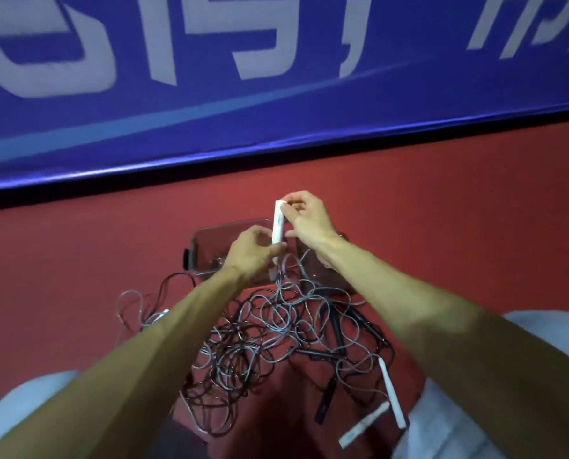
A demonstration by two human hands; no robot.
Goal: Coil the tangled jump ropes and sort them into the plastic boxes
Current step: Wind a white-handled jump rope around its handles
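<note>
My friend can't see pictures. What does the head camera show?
The left hand and right hand hold a white handle upright above a tangled pile of grey and black jump ropes on a red floor. Clear plastic boxes sit just behind, and a blue banner stands beyond.

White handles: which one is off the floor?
The white handle held upright, left hand gripping low, right hand pinching its top. The other white handles lie flat on the red floor.
</note>
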